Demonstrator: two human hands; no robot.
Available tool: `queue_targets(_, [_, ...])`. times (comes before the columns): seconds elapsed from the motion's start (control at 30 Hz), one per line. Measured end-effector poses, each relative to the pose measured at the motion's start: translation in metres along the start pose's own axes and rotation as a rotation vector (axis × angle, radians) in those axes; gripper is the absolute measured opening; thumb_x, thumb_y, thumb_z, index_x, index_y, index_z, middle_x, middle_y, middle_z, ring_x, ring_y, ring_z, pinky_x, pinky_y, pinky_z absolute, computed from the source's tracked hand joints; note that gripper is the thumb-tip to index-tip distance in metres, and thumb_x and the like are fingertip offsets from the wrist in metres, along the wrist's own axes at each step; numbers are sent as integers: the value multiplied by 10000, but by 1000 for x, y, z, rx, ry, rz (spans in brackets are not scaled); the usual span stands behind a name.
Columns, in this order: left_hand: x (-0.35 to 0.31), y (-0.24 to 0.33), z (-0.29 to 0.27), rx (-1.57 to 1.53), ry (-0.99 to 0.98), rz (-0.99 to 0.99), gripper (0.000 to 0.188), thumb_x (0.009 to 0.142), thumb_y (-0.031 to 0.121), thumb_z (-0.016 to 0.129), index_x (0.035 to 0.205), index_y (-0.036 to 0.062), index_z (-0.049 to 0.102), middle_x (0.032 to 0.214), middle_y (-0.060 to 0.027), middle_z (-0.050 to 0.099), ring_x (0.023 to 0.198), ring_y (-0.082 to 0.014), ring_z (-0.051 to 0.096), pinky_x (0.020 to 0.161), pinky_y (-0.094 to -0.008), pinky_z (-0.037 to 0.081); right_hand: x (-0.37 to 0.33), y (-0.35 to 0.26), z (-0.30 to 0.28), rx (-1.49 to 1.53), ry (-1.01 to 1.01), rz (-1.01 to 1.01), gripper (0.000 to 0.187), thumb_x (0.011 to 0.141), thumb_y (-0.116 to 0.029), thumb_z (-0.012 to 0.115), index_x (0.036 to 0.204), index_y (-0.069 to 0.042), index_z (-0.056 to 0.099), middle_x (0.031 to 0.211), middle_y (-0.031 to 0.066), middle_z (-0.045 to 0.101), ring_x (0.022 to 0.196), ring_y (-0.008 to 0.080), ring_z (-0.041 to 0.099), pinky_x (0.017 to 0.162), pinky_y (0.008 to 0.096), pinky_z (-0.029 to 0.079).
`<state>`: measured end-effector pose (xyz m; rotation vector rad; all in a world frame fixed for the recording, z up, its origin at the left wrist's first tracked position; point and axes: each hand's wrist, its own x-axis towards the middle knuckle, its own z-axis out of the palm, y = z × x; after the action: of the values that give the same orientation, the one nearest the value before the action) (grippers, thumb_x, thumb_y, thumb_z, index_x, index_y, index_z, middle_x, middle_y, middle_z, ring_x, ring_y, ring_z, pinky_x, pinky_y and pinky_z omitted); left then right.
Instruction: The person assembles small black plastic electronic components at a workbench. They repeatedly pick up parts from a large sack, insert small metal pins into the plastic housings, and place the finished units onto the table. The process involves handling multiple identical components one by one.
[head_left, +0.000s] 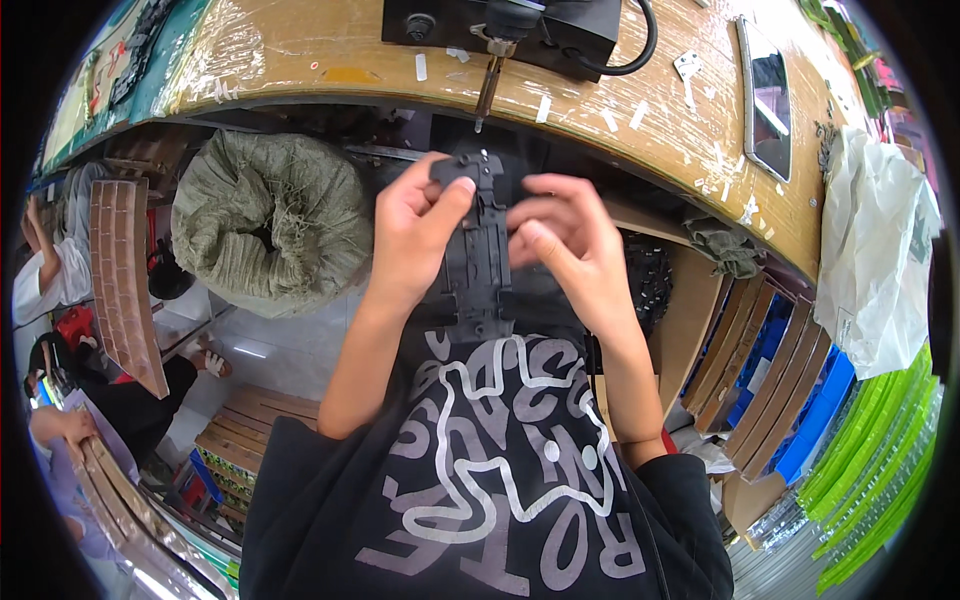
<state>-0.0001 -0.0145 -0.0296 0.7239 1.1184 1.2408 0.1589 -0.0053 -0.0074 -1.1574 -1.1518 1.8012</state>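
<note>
Black plastic makes up the long, narrow part (480, 255) that you hold upright before your chest, its far end just below the tip of the metal driver (489, 88) and its near end at your dark shirt (510, 460). Your left hand (408, 222) grips it near the far end, thumb pressed on the face. Your right hand (578, 245) is beside its other edge, fingers loosely curled and slightly blurred, thumb set apart from the index finger; you cannot tell whether they touch the part or pinch something small.

Ahead of you, the driver hangs from a black machine (590, 30) at the film-covered workbench (300, 60). A key (688, 78) and a phone (768, 112) lie to the right on that bench. Off to your left sits a woven sack (235, 215); at your far right hangs a white plastic bag (868, 275), above bright green strips (880, 460).
</note>
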Motion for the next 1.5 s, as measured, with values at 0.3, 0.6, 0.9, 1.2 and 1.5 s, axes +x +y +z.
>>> queue_targets(0.3, [8,13,2,-33,103,55,33,803,39,510,812,8,519,665,21,532,563,7,438,477,-152,348,-9,-11,16,258,-179,216,312,768,2,570,1045,27,430,787,110,587,669,126,572,510,249,518])
queue_targets(0.6, [10,18,6,-54,89,55,37,799,40,509,808,6,523,652,25,532,549,12,424,465,-151,331,-10,-16,18,222,-137,193,311,769,10,564,1050,34,433,787,97,581,647,100,543,529,247,519])
queue_targets(0.9, [9,19,7,-66,89,68,44,797,34,508,822,1,526,666,15,540,564,10,428,479,-146,334,-12,-21,18,240,-139,189,326,777,1,560,1074,39,430,778,85,572,654,92,538,519,223,491])
queue_targets(1.2, [11,22,2,96,69,93,44,791,31,509,822,1,516,672,17,541,584,-3,454,517,-159,377,-7,-4,20,189,-121,163,327,784,-5,551,1085,43,431,749,63,554,641,84,520,522,216,481])
queue_targets(1.5, [14,28,4,97,77,78,78,782,25,509,849,-6,531,680,10,550,589,-10,467,522,-164,387,-5,-5,19,175,-110,136,315,780,-4,557,1069,41,440,755,62,565,637,77,521,545,204,460])
